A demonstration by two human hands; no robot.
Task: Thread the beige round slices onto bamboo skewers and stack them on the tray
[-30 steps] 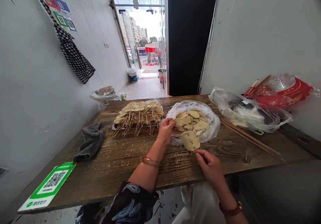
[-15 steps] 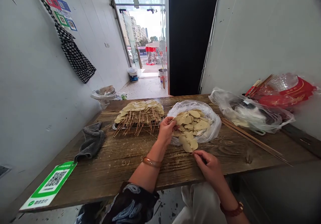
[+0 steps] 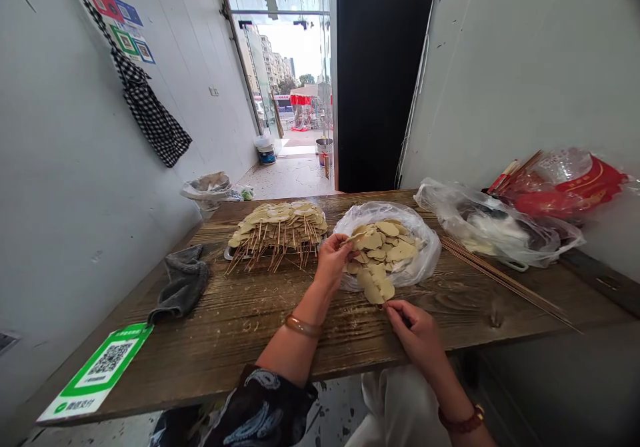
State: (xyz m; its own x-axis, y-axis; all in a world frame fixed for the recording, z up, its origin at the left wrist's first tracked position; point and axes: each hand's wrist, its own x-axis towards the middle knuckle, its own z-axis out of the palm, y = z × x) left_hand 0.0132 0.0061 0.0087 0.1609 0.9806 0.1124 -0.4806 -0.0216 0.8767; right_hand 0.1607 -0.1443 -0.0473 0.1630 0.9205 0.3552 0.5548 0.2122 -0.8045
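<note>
My right hand pinches the lower end of a skewer, most of it hidden behind several thin pale-yellow slices that look like potato. My left hand is closed on another pale-yellow slice, held above the left side of a clear plastic bag. Loose slices of the same kind fill that open bag. To the left, a tray carries a heap of filled skewers, their bare stick ends pointing toward me.
Bare skewers lie right of the bag, beside a second plastic bag and red packaging. A grey cloth and a green QR-code card lie on the left of the wooden table.
The slice in my left hand has tilted, showing more of its edge. My right hand and the skewer have stayed nearly in place.
</note>
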